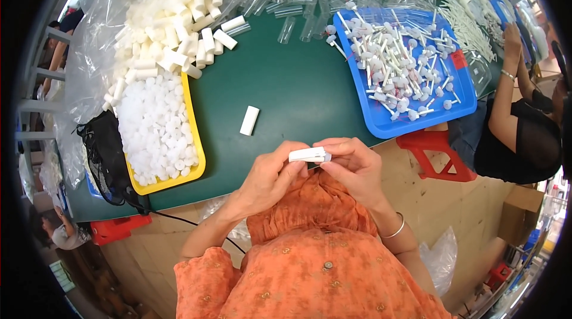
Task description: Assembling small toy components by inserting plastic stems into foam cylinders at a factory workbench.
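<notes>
In the head view, the left hand and right hand, both pinched nearly closed, grip a white cylindrical piece by the green counter's near edge. They partly cover it, leaving the pale translucent bit at its right end hard to make out.

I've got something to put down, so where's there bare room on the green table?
The green table is bare between the yellow tray and the blue tray, around one loose white cylinder. The far side is crowded with clear tubes, far left with cream cylinders.
</notes>
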Demonstrator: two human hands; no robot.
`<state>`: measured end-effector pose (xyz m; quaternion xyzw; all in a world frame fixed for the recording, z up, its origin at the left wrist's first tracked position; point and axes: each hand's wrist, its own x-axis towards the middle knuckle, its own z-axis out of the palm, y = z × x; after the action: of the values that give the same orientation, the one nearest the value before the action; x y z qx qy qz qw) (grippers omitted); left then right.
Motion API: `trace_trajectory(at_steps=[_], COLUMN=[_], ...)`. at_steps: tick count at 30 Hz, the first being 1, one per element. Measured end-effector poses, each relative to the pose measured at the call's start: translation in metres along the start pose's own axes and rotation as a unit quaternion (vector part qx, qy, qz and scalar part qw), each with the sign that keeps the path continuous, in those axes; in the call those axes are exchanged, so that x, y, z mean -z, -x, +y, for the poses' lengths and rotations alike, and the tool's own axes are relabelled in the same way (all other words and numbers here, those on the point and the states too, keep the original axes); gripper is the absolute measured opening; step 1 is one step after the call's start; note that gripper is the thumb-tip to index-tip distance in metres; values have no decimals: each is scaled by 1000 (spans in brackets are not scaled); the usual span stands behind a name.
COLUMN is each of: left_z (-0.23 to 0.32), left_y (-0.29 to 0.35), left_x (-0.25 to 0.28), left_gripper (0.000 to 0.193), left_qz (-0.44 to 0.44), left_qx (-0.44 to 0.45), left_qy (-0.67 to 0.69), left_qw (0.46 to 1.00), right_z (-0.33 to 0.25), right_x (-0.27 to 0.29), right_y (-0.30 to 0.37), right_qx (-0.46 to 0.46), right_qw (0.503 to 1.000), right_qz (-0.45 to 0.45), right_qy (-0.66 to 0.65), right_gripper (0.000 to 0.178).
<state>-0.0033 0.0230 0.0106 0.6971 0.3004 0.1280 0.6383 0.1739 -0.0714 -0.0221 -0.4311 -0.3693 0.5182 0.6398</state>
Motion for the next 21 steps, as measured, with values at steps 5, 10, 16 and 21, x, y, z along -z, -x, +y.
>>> trace_trajectory(at_steps=[5, 10, 16, 21], left_z=[-8, -14, 25, 20], left_y=[3, -5, -41, -156], left_x=[-11, -9, 32, 74], left_gripper=[16, 16, 21, 11], left_qz=[72, 105, 15, 247], left_qx=[31, 42, -133, -199], left_qy=[111, 82, -217, -539], left_qw=[991, 990, 967, 780], right_z=[2, -10, -15, 13], right_x=[-5, -13, -1, 2], right_y=[1, -17, -39, -34], right_qx=[121, 271, 294, 256], right_qw=[942, 842, 795, 778], right_qz=[-19, -19, -18, -6], right_qy=[312, 466, 531, 574], right_gripper=[24, 31, 26, 19])
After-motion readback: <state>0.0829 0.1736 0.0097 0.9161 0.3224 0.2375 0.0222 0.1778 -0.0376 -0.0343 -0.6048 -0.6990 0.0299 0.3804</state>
